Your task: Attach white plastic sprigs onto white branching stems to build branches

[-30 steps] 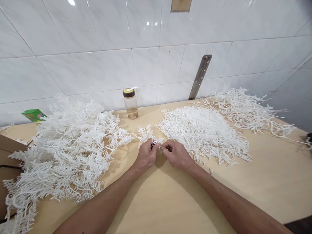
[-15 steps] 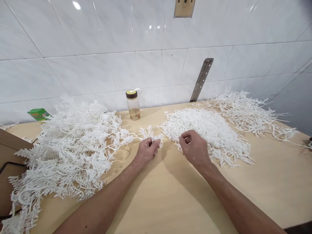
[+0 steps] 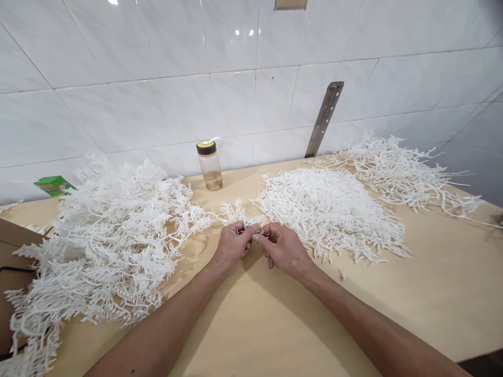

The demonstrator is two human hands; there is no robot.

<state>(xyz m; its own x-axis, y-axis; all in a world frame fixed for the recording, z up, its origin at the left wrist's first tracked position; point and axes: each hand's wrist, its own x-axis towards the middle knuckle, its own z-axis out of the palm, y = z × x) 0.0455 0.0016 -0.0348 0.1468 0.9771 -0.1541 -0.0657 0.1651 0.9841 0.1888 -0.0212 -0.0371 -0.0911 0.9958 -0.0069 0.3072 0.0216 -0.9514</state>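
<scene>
Your left hand (image 3: 232, 244) is pinched, thumb against curled fingers, with hold of a white sprig (image 3: 234, 211) over the middle of the counter (image 3: 271, 330). The sprig's feathery part shows just beyond your knuckles, toward the back edge, and a thin stem runs from it toward the left pile (image 3: 113, 246). Your right hand (image 3: 286, 248) meets the left, its thumb and forefinger drawn nearly together at the sprig's tip; the fingers hide whether they have hold of it.

The left pile, branching and loose, spreads along the counter's left side from near the back edge toward the near left corner. Just beyond your right hand lies a flatter pile of short pieces (image 3: 330, 209), right of the counter's middle. Behind it, toward the back right corner, sits a tangle of stems (image 3: 408, 170). A small scrap (image 3: 342, 275) lies apart, beside your right forearm.

By the back edge, a bottle (image 3: 212, 170) stands upright, part filled, and a metal strip (image 3: 324, 120) rises against the wall (image 3: 157, 115). A green box (image 3: 54, 185) shows behind the left pile, near the back left corner.
</scene>
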